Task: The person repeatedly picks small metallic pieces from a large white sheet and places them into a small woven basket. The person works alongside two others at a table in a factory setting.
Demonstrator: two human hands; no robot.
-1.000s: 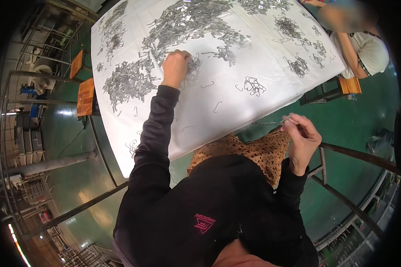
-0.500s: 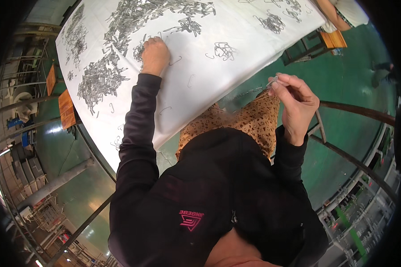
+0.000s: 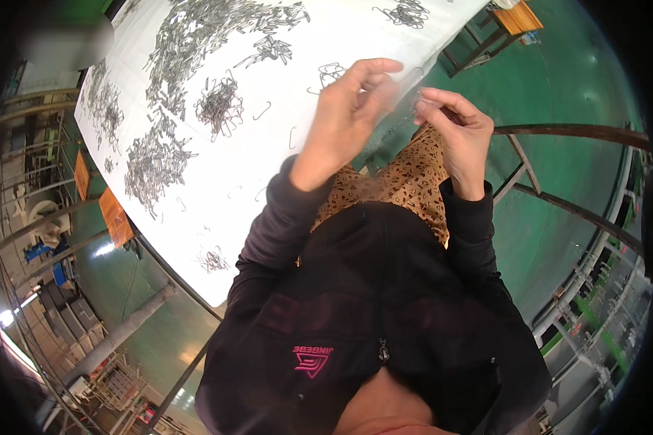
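My left hand (image 3: 348, 119) is raised near the table's right edge, its fingers bent together and blurred by motion. A faint thin wire hook (image 3: 413, 76) shows at its fingertips. Beside it, past the table edge, my right hand (image 3: 461, 130) pinches a small bent wire piece (image 3: 419, 98) between thumb and forefinger. Below the two hands, a thin linked strand (image 3: 393, 133) shows against the green floor, partly hidden. To the left, a tangled heap of wire hooks (image 3: 220, 107) lies on the white table (image 3: 247, 167), with a single hook (image 3: 263, 110) beside it.
Dense piles of short metal pieces (image 3: 156, 163) cover the table's left and far parts. Smaller hook heaps lie at the far right (image 3: 406, 13) and near corner (image 3: 214, 259). A wooden stool (image 3: 516, 18) stands beyond the table; a dark bar (image 3: 566, 133) runs at right.
My left hand has left the hook heap and moved right, close to my right hand, with a hook at its fingertips. The view has shifted; the person at the far right is out of view.
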